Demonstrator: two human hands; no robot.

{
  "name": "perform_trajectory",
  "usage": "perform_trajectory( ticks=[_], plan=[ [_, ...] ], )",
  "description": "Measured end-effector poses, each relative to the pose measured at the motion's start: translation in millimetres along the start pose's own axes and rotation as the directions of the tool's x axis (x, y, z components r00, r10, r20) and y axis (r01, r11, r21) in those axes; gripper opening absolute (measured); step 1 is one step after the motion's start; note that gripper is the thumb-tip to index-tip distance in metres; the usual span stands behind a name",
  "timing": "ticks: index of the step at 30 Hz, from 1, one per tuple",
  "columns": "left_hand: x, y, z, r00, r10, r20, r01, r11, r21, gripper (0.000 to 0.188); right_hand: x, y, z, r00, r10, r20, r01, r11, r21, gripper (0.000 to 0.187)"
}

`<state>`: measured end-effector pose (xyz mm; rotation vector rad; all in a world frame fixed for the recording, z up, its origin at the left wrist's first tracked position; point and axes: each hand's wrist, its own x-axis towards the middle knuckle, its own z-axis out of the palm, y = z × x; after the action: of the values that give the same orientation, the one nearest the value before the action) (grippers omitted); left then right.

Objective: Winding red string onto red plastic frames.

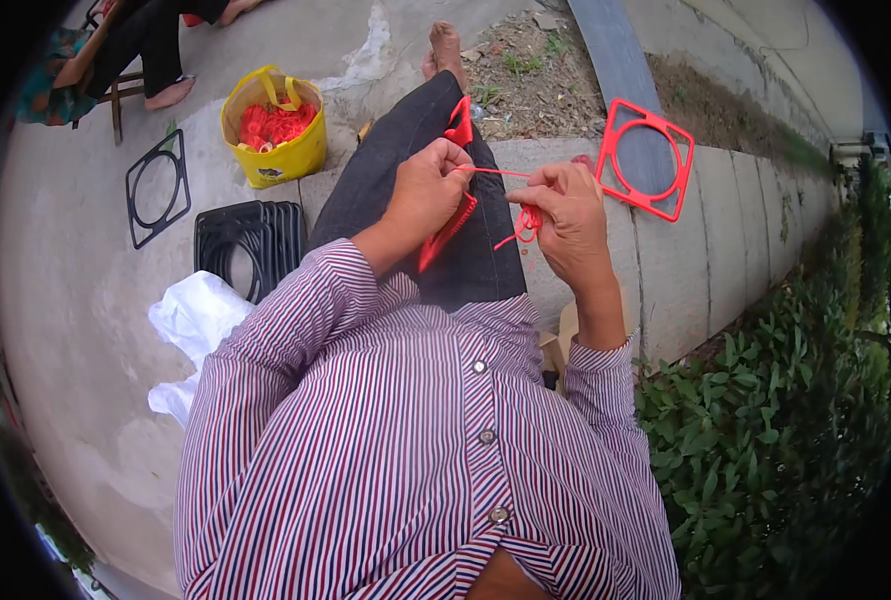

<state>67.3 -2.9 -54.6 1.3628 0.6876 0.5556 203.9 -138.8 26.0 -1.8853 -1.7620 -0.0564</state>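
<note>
Over my lap, a red cord [500, 172] runs taut between my two hands. The closed fingers of my left hand [420, 195] pinch one end of it, beside a red frame [443, 240] seen nearly edge-on across my thighs. Cord is wound along part of that frame's edge, and my left hand hides much of the rest. My right hand [565, 215] is closed on the cord too, with a small looped bundle [528, 222] of it hanging below the fingers and a loose end pointing left.
A yellow bag [310, 155] of red cord stands at the far left. Near it are a black frame [155, 188], a stack of black frames [280, 235] and white plastic [200, 315]. Another red frame [680, 180] is at the right, above leafy bushes [755, 420]. Another person [160, 60] sits far left.
</note>
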Motion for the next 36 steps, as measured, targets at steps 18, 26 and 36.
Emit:
perform_trajectory(
  ticks=[18, 26, 36],
  plan=[
    [-9, 30, -22, 0.934, -0.299, 0.194, 0.347, 0.887, -0.305, 0.01, 7, 8, 64, 0.951, 0.298, 0.076, -0.284, 0.756, 0.589, 0.026],
    [-3, 23, -11, 0.917, -0.353, 0.184, 0.397, 0.836, -0.378, 0.011, 4, 23, 32, 0.795, 0.585, 0.16, 0.026, -0.296, 0.955, 0.012],
    [-3, 22, -8, 0.744, -0.6, 0.296, 0.668, 0.685, -0.29, 0.031, -84, -11, -49, 0.934, 0.315, 0.17, -0.073, -0.298, 0.952, 0.019]
  ],
)
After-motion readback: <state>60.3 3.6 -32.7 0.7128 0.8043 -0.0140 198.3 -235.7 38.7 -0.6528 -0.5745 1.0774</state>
